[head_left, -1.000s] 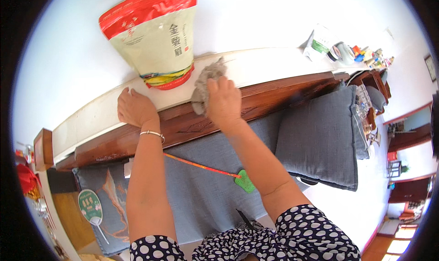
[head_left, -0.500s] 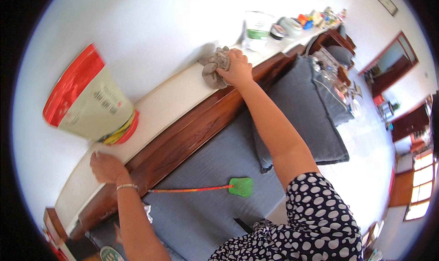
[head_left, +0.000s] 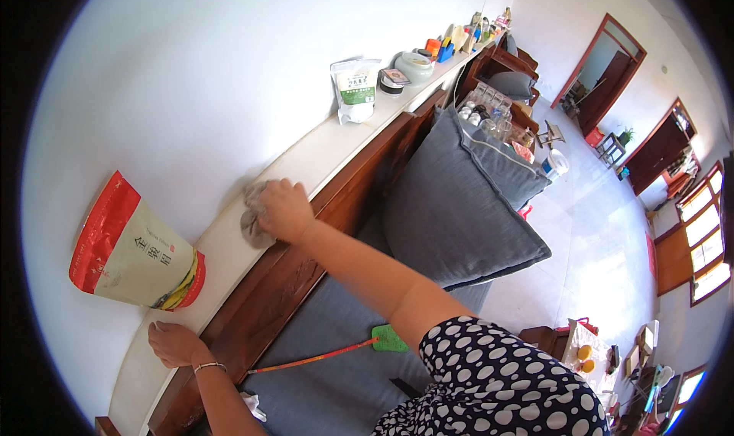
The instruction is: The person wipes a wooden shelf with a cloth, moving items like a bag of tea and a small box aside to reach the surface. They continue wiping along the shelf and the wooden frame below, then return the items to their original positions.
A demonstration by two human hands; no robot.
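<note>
My right hand (head_left: pixel 285 210) is closed round a crumpled grey-brown cloth (head_left: pixel 254 220), pressed onto the narrow white ledge (head_left: pixel 225 245) along the wall. To its left, a red and cream pouch (head_left: pixel 145 249) stands on the ledge, tilted in the view. Just below the pouch's base, my left hand (head_left: pixel 177 344) rests on the ledge with its fingers curled and nothing visible in them. A small gap separates it from the pouch. Farther along the ledge stands a white and green pouch (head_left: pixel 355 90).
Beyond that pouch are a dark round tin (head_left: pixel 393 82), a pale jar (head_left: pixel 414 68) and several small items. Dark carved wood (head_left: pixel 252 302) borders the ledge. Below it, a green fly swatter (head_left: pixel 390 338) lies on the grey seat, near a large grey cushion (head_left: pixel 462 207).
My right hand has slid the cloth along the ledge toward the red and cream pouch, away from the white and green one. My left hand stays by the pouch's base; the view has shifted.
</note>
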